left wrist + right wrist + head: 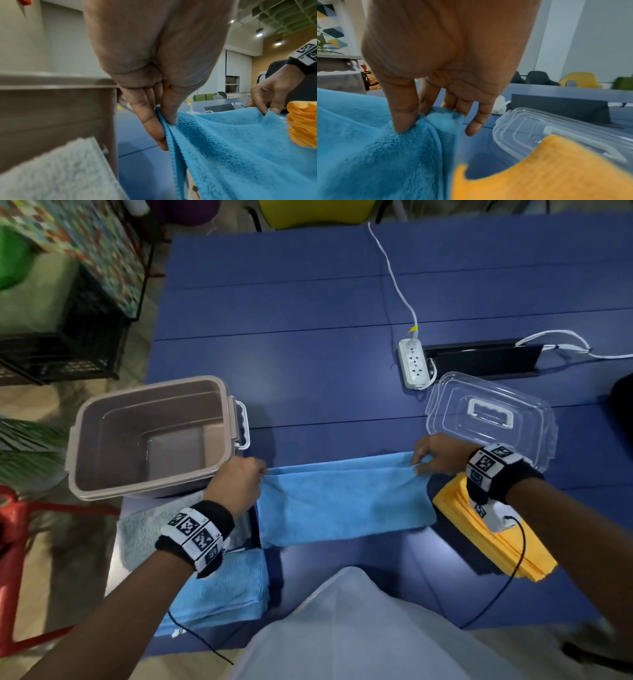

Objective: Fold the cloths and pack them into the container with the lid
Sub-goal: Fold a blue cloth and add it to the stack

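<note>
A blue cloth [346,501] [240,155] [373,155], doubled over lengthwise, stretches between my hands above the blue table [308,320]. My left hand [239,484] [163,121] pinches its far left corner between thumb and fingers. My right hand [435,455] [419,117] pinches the far right corner. The taupe container [150,436] [56,115] stands open and empty at the left. Its clear lid [489,419] [556,135] lies at the right, behind my right hand. A folded yellow cloth [493,535] [547,173] [302,123] lies under my right wrist.
A pale grey cloth [144,529] [56,173] and a folded light blue cloth [226,590] lie under my left forearm. A white power strip [414,362] with its cable and a black tray [486,359] sit behind the lid. The table edge runs just left of the container.
</note>
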Action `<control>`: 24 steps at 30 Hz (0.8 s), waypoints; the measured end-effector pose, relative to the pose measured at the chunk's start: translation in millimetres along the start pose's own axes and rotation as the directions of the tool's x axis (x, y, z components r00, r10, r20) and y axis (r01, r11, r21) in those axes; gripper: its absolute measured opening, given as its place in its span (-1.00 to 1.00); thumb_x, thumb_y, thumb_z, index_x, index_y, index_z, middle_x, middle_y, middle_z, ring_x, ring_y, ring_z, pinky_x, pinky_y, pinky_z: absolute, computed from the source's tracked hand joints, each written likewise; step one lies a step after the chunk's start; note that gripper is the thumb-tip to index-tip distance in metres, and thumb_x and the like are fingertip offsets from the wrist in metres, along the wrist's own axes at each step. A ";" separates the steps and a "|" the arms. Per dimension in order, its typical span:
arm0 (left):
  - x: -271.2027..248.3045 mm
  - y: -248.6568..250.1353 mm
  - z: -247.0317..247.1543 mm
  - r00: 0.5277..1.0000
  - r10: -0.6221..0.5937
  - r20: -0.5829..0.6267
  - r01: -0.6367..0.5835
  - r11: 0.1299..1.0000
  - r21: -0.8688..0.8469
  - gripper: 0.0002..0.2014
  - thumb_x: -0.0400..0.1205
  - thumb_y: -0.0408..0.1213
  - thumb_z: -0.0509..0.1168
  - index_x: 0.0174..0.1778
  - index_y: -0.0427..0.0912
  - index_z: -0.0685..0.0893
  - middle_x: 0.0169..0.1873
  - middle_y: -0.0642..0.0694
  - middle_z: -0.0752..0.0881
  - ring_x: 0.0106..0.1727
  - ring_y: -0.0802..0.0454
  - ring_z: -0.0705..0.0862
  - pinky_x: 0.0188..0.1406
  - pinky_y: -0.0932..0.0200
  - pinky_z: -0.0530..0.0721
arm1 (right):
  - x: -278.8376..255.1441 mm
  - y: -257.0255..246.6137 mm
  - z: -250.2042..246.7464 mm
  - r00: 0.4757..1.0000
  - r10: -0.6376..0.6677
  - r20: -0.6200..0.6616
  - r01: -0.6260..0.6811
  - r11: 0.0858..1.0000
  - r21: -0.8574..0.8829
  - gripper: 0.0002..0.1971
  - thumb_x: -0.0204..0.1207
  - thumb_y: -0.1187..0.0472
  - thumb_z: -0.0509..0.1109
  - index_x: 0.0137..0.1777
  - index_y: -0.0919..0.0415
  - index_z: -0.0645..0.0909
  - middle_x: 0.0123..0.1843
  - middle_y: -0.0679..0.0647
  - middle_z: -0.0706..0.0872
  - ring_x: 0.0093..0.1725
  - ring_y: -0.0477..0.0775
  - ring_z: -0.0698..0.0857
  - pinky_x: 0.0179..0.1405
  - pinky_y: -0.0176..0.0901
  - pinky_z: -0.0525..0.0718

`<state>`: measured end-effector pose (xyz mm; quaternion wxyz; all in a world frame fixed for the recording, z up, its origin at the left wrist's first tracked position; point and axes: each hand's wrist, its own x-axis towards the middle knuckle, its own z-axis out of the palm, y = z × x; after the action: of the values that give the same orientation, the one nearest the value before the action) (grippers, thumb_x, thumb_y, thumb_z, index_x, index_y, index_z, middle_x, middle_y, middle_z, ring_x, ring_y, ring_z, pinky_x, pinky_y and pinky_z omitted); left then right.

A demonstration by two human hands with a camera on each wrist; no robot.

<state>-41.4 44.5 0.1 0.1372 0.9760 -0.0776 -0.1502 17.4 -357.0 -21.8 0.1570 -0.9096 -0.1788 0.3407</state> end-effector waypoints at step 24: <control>-43.8 15.1 -97.7 0.875 -0.168 -0.454 -0.120 0.834 -0.538 -0.68 0.33 -0.54 0.39 -0.60 -0.03 0.60 -0.62 0.16 0.63 -0.56 0.23 0.51 -0.53 0.37 0.51 | -101.6 -31.1 -59.2 0.480 0.240 -0.844 0.519 0.698 0.494 -0.79 0.30 0.31 0.63 -0.20 0.12 0.63 -0.46 -0.22 0.69 -0.45 -0.29 0.56 -0.37 -0.48 0.55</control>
<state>-53.6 62.4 106.0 0.4249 0.9014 0.0184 0.0809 -20.9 -383.1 90.6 0.5855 -0.7984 -0.0127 -0.1396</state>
